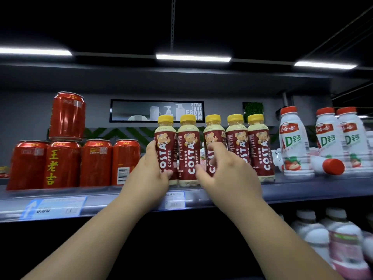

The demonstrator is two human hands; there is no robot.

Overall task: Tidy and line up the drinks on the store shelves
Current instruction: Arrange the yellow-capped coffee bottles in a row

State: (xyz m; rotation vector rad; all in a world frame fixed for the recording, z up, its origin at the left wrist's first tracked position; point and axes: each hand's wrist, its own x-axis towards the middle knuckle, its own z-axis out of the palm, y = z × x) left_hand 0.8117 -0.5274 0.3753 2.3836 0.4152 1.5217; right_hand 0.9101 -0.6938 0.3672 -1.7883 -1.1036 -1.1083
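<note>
Several Costa coffee bottles with yellow caps stand in a row on the shelf (302, 188). My left hand (150, 170) is shut on the leftmost Costa bottle (164, 142), thumb in front and fingers round its left side. My right hand (224, 170) is wrapped around the third Costa bottle (213, 134), covering its lower label. The second Costa bottle (188, 150) stands between my hands, touched by neither as far as I can tell. Two more Costa bottles (260, 146) stand upright to the right.
Red herbal tea cans (62, 164) stand at the left, one stacked can (67, 116) on top. White AD calcium milk bottles (293, 142) stand at the right; one fallen bottle (327, 164) lies on its side between them. Pink-labelled bottles (343, 245) fill the shelf below.
</note>
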